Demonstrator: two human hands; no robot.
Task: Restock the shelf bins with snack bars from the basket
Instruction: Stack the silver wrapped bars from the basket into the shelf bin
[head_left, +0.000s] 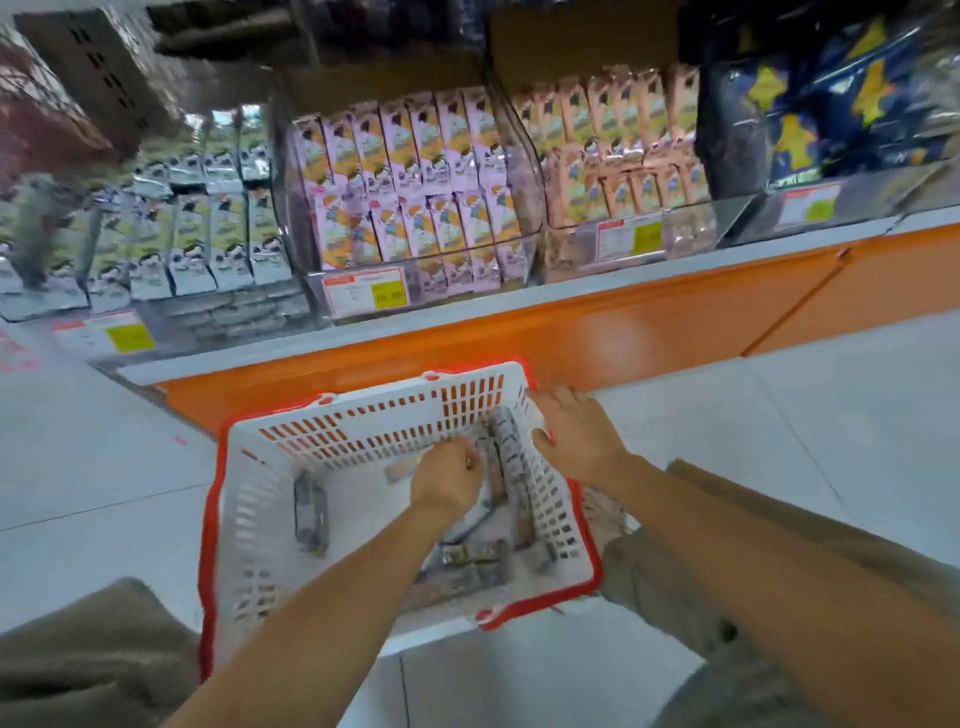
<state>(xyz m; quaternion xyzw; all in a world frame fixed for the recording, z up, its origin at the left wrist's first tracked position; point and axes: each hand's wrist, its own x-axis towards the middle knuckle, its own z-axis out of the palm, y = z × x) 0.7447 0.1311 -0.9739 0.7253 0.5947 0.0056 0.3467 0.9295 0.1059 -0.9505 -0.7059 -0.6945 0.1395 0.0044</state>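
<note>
Three clear plastic shelf bins are seen in a row on the shelf above an orange base panel (571, 332). The left bin is filled with upright silver-and-green wrapped snack bars (208, 234); a white-and-yellow price label (106, 335) is fixed at its front. The middle bin (524, 260) is packed in two tiers with pink-wrapped snack bars (415, 176), and the right bin with peach-wrapped snack bars (618, 145). Further right, dark blue bags printed with yellow stars (810, 109) are stacked.

Below, a white slotted plastic basket with a red rim (218, 483) is set on the pale tiled floor (93, 457), just in front of the orange panel and between two khaki-clad knees. A dark wrapped bar (310, 514) is lying alone near the basket's left wall. The left hand (447, 480) is lowered inside the basket with its fingers curled downward beside a small tan bar (400, 470); because of blur it cannot be told whether anything is pinched. More dark bars (470, 555) are piled at the near side, and a long row of grey wrapped bars (511, 457) is lined along the right wall. The right hand (576, 431) is clasped over the far right corner of the basket, fingers draped over the rim and thumb on the inner face of the wall.
</note>
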